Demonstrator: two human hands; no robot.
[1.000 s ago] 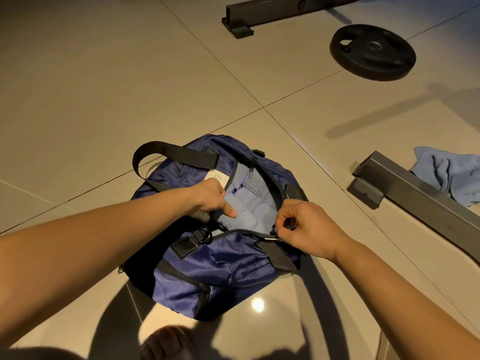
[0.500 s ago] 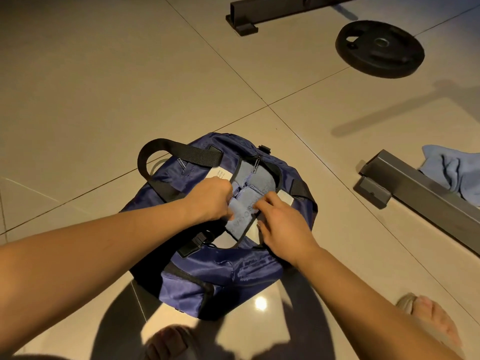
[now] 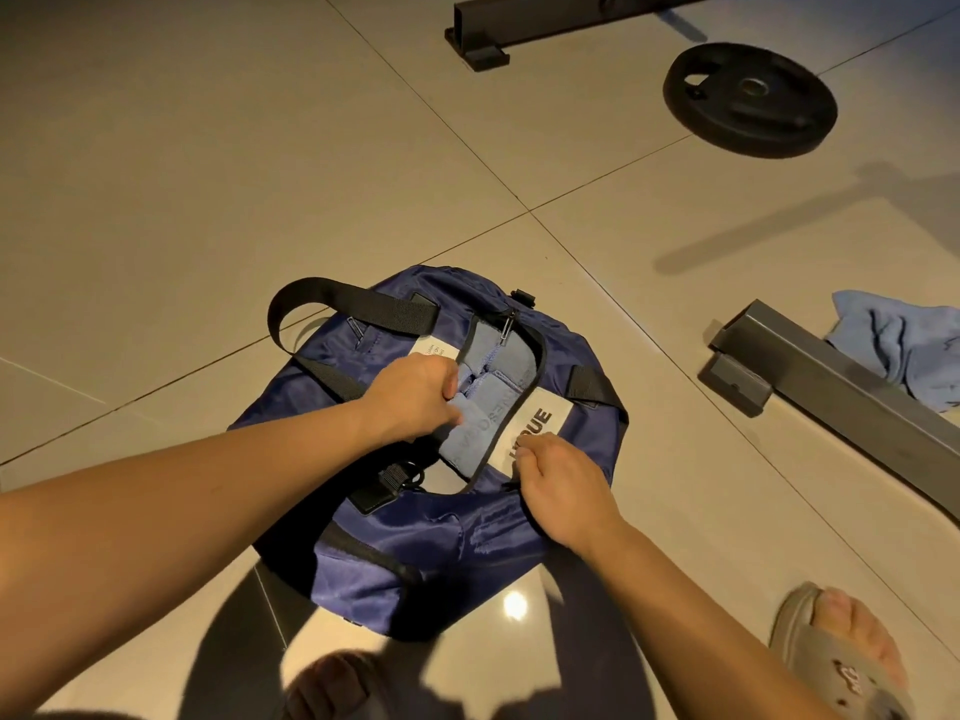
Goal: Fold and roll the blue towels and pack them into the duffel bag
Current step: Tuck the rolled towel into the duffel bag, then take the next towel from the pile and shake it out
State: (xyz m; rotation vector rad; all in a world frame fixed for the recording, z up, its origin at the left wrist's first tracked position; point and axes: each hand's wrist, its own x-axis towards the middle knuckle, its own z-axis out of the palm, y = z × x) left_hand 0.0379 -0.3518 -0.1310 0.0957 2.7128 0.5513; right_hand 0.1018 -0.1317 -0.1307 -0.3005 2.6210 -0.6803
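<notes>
On the tiled floor [image 3: 208,200] just in front of you, the duffel bag [image 3: 415,553] lies with its mouth open. A packed towel [image 3: 491,407] sits inside it.

Your left hand [image 3: 415,402] is at the left lip of the opening. Its fingers are curled and it seems to pinch the near-left edge of the packed towel, though the grip itself is partly hidden. Your right hand [image 3: 561,491] is at the near-right rim beside the white label [image 3: 535,426], fingers curled together on the bag's edge.

To do this step well, pull the right rim outward so the mouth stays wide. Press the packed towel down and toward the left wall, not just flat. That should leave a clear slot along the right side for the next roll. Watch that no cloth lies over the zip teeth, or it may snag at closing.

The bag's long axis runs from near to far, leaning slightly right at the far end. The zip pull [image 3: 506,324] sits at that far end, and the opening follows the same line. The packed towel lies lengthwise along it. One black strap [image 3: 332,298] loops out to the far left.

A loose towel [image 3: 904,345] lies crumpled well to the right, behind a grey steel beam [image 3: 841,397]. It looks unfolded, so folding and rolling are likely still ahead. A weight plate [image 3: 750,98] lies far right.
</notes>
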